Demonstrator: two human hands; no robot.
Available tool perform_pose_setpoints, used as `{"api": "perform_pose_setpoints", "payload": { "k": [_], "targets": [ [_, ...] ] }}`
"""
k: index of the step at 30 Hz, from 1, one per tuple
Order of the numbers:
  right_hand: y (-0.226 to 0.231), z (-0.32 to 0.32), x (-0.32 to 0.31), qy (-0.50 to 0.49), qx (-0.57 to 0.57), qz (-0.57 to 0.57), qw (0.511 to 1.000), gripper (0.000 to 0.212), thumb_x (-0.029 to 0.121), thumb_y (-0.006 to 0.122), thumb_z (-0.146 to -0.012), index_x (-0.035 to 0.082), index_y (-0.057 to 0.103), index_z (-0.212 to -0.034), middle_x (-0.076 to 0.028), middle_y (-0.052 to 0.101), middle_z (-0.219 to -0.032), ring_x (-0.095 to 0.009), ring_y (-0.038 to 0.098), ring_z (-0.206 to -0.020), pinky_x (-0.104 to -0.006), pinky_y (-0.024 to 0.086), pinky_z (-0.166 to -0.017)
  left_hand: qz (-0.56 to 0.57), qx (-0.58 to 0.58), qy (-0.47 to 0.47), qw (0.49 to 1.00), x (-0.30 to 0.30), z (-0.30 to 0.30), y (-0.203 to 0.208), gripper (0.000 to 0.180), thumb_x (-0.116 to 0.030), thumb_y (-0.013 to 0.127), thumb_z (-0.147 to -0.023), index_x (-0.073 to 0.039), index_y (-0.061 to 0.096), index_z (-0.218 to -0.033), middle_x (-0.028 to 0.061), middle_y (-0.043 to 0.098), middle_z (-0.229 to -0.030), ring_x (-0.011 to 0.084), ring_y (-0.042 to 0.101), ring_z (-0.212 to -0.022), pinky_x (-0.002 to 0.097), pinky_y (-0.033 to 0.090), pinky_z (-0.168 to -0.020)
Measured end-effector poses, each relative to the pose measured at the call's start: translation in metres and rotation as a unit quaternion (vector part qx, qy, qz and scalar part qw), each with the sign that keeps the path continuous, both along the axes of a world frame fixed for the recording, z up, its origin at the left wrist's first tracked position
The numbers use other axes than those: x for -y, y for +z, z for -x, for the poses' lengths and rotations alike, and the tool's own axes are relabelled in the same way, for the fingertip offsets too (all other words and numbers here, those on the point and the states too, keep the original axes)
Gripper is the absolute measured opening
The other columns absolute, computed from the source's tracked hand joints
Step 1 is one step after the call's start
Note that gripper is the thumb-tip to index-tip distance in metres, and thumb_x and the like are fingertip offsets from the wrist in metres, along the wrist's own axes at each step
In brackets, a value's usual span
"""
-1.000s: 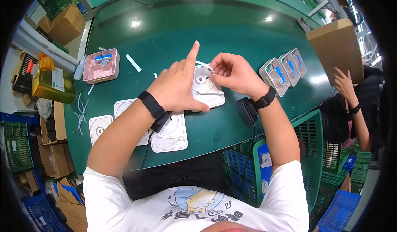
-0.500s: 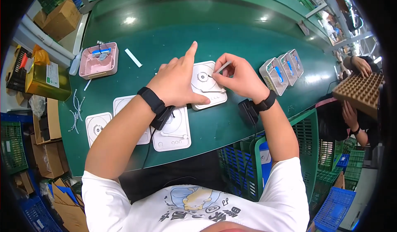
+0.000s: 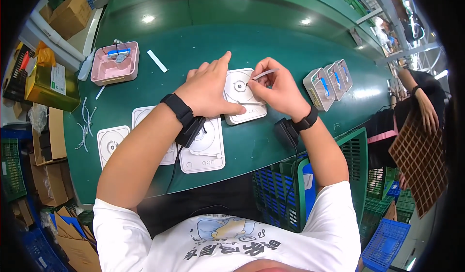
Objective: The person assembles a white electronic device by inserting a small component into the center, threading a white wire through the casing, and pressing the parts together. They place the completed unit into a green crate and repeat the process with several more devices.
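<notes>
A white casing (image 3: 236, 93) shaped like a small record player lies on the green table, with a round hub and a moulded arm. My left hand (image 3: 207, 88) steadies its left side, thumb on the near edge and index finger stretched along the far left. My right hand (image 3: 277, 88) pinches a thin pale strip (image 3: 267, 72) over the casing's right side. The fingertips are close to the hub; what the strip's lower end touches is too small to tell. More white casings (image 3: 207, 148) lie by my left forearm, partly covered by it.
A pink open box (image 3: 116, 71) holds a blue part and wires. Three pale boxes (image 3: 319, 88) with blue parts stand at the right. A white strip (image 3: 157, 61) and wires (image 3: 86, 126) lie left. A co-worker holds a brown grid tray (image 3: 420, 163). Green crates (image 3: 356, 160) stand below the table edge.
My right hand has shifted slightly, and the pale strip now lies flatter. At the right, the co-worker's brown tray has swung down from level to upright. My left hand is almost unmoved.
</notes>
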State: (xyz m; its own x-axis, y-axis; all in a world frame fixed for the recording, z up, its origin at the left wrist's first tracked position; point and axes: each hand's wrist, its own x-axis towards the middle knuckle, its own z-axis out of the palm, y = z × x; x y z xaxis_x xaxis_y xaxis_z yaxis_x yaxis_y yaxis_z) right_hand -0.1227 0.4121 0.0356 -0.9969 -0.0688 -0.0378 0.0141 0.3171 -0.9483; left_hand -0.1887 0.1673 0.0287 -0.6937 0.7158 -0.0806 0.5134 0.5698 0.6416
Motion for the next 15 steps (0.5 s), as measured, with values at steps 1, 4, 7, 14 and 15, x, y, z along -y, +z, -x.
{"api": "perform_pose_setpoints", "payload": {
  "k": [1,4,7,14,15],
  "targets": [
    [0.000,0.000,-0.001,0.001,0.000,-0.001,1.000,0.022,0.004,0.083,-0.097,0.006,0.063,-0.107,0.002,0.069,-0.103,-0.004,0.060,-0.084,-0.0247,0.052,-0.076,0.001,0.002,0.000,1.000,0.000,0.000,0.001,0.142,-0.058,0.096,-0.075,0.008,0.020,-0.175,0.0302,0.052,-0.163,0.0440,0.049,-0.154,0.0552,0.035,-0.129],
    [0.003,-0.002,-0.006,0.019,-0.022,-0.077,0.997,0.022,0.005,0.083,-0.096,0.006,0.064,-0.107,0.002,0.069,-0.103,-0.004,0.060,-0.084,-0.0246,0.052,-0.077,0.002,0.001,-0.002,1.000,0.000,0.000,0.003,0.142,-0.058,0.096,-0.074,0.009,0.021,-0.175,0.0307,0.050,-0.166,0.0440,0.048,-0.155,0.0553,0.035,-0.129],
    [0.003,-0.005,0.001,0.019,-0.037,-0.113,0.993,0.022,0.006,0.083,-0.095,0.005,0.065,-0.107,0.001,0.070,-0.103,-0.005,0.060,-0.084,-0.0246,0.052,-0.078,0.004,-0.007,-0.005,1.000,-0.001,0.000,0.003,0.141,-0.058,0.096,-0.074,0.008,0.022,-0.175,0.0299,0.050,-0.166,0.0435,0.047,-0.155,0.0548,0.035,-0.129],
    [0.010,-0.007,0.007,-0.014,-0.072,-0.171,0.982,0.022,0.007,0.085,-0.094,0.005,0.069,-0.109,0.001,0.072,-0.101,-0.008,0.062,-0.085,-0.0254,0.054,-0.080,0.007,-0.008,0.002,1.000,-0.002,0.000,0.003,0.141,-0.061,0.097,-0.075,0.005,0.023,-0.175,0.0276,0.054,-0.163,0.0420,0.048,-0.154,0.0554,0.033,-0.129],
    [0.009,-0.006,0.005,-0.001,-0.080,-0.170,0.982,0.021,0.007,0.085,-0.093,0.005,0.071,-0.109,0.000,0.072,-0.100,-0.008,0.063,-0.085,-0.0257,0.054,-0.081,0.008,-0.009,0.002,1.000,-0.002,0.000,0.003,0.141,-0.061,0.097,-0.075,0.005,0.023,-0.175,0.0276,0.054,-0.163,0.0420,0.048,-0.154,0.0554,0.033,-0.129]
  ]
}}
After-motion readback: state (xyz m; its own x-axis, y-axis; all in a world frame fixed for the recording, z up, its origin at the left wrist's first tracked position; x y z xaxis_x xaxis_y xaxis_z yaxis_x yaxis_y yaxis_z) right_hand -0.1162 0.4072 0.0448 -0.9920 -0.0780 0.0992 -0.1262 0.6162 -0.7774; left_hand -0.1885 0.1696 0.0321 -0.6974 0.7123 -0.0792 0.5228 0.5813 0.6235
